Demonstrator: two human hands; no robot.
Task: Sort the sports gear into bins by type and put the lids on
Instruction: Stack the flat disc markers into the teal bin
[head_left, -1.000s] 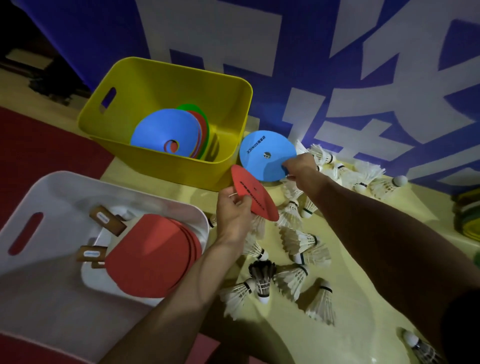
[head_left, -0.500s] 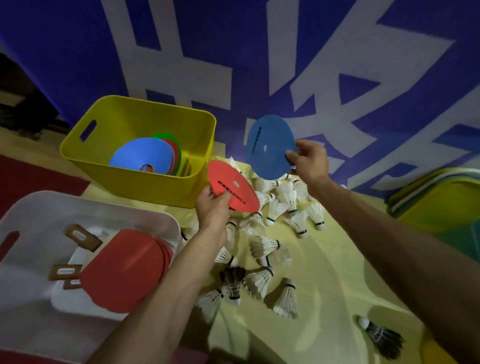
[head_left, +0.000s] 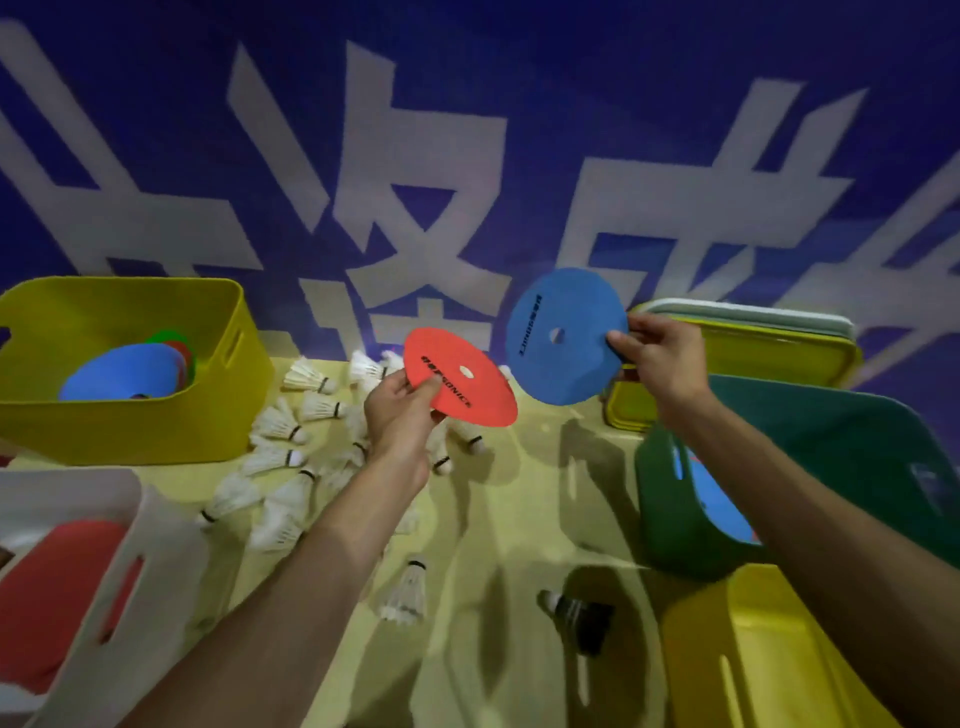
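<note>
Head view: left hand (head_left: 400, 410) pinched a red disc marker (head_left: 462, 384) at its near edge, thumb on top. Right hand (head_left: 657, 358) pinched a blue disc marker (head_left: 563, 338) at its right rim, tilted up toward the camera. The hands were apart, both raised above the yellow tabletop (head_left: 519, 519). The two discs sat just beside each other; touching or not, couldn't tell.

Below & left of the left hand lay a scatter of white shuttlecocks (head_left: 280, 457), w/ one black shuttlecock (head_left: 582, 618) nearer the camera. Far left stood a yellow bin (head_left: 130, 431) holding blue, red & green discs (head_left: 124, 371). Near left was a white bin (head_left: 156, 545) w/ something red inside, too blurred to name. On the right were a green bin (head_left: 670, 504), a second yellow bin (head_left: 753, 649) at the near corner, and a stack of lids (head_left: 753, 332) behind the right hand.

Step in hand, by my read: disc sorting, mid-carry. Shuttlecocks were unsorted and no lid was on. Nxt move prob. calls for bringing both discs over the far-left yellow bin and releasing them flat so they stack, w/o brushing the shuttlecocks.
</note>
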